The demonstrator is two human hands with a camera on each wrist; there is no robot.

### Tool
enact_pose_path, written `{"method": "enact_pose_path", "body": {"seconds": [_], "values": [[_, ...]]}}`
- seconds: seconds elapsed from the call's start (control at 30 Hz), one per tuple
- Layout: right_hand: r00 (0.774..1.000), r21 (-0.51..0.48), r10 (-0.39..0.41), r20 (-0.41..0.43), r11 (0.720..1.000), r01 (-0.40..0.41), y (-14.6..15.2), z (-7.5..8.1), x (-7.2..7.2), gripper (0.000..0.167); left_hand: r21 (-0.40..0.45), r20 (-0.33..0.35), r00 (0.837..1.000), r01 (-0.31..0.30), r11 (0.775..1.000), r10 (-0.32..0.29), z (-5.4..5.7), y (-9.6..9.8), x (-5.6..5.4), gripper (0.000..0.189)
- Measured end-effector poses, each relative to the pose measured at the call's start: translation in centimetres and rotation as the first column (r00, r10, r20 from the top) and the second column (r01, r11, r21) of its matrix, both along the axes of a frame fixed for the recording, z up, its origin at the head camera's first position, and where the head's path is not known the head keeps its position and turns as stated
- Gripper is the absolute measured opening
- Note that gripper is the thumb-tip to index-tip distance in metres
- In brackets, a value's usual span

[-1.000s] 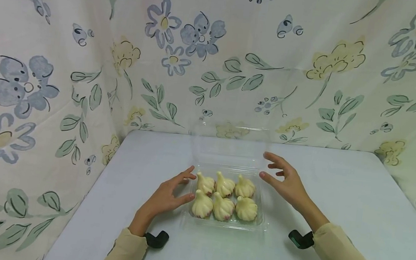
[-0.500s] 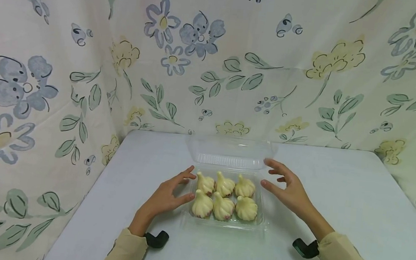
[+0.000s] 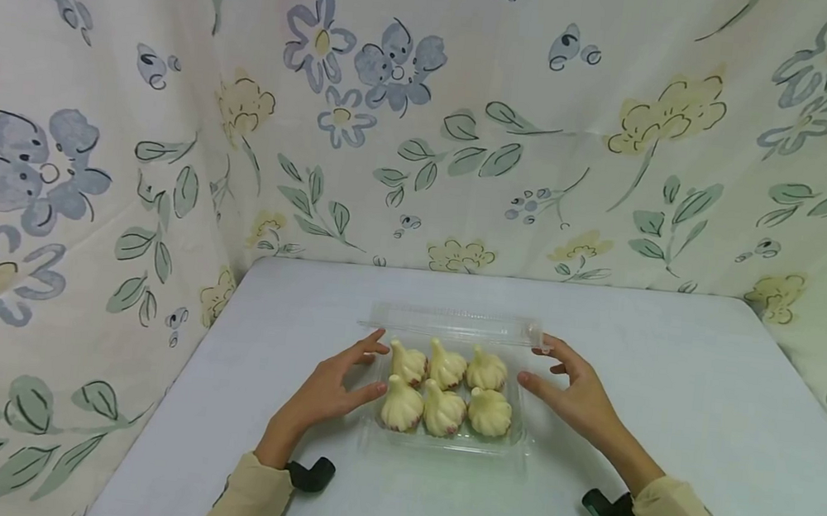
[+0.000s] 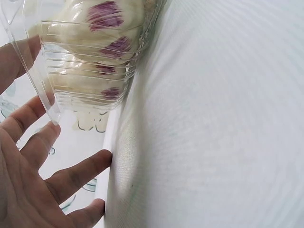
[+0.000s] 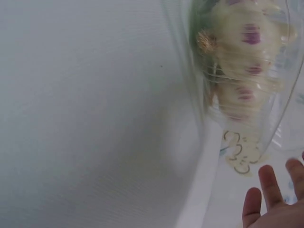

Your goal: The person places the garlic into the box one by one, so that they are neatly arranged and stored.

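Observation:
A clear plastic clamshell box (image 3: 450, 443) holds several pale garlic bulbs (image 3: 445, 411) in two rows. Its hinged lid (image 3: 455, 323) stands raised at the back, seen nearly edge-on. My left hand (image 3: 326, 391) is at the box's left side, thumb and fingers spread along it. In the left wrist view, fingertips (image 4: 51, 129) touch the clear rim, and purple marks show on the bulbs. At the right side is my right hand (image 3: 580, 394), fingers loosely bent. Its upper fingertips meet the lid's right corner in the head view; the right wrist view does not show that contact.
The white table (image 3: 678, 383) carries the box near its middle. Behind and to the sides hangs a flower-printed cloth (image 3: 361, 178). A dark wrist-worn device (image 3: 314, 474) sits at the left sleeve, another one (image 3: 608, 509) at the right.
The lid has swung from upright toward the front, its free edge lower and nearer. My right hand has shifted slightly down and right. The left hand and the bulbs have stayed in place.

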State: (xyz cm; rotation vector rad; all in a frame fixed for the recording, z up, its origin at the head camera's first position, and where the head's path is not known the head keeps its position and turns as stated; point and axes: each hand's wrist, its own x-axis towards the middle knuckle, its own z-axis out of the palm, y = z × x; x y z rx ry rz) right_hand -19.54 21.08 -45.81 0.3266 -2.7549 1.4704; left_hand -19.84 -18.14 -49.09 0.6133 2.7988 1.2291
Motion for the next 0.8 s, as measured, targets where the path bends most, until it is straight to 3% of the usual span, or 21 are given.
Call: {"method": "enact_pose_path", "body": {"seconds": [0.13, 0.37, 0.8], "values": [[0.999, -0.01, 0.022, -0.023, 1.0, -0.023, 0.0, -0.4, 0.2, 0.065, -0.009, 0.026, 0.999, -0.027, 1.0, 0.028, 0.2, 0.0, 0.0, 0.058], [0.997, -0.003, 0.039, -0.071, 0.999, -0.04, 0.2, -0.9, 0.7, 0.07, -0.037, 0.084, 0.994, -0.059, 0.998, 0.062, 0.2, -0.2, 0.1, 0.084], [0.981, -0.037, 0.106, -0.161, 0.993, -0.113, 0.9, -2.3, 0.3, 0.061, 0.057, 0.063, 0.998, -0.027, 0.998, 0.024, 0.1, -0.3, -0.1, 0.047]]}}
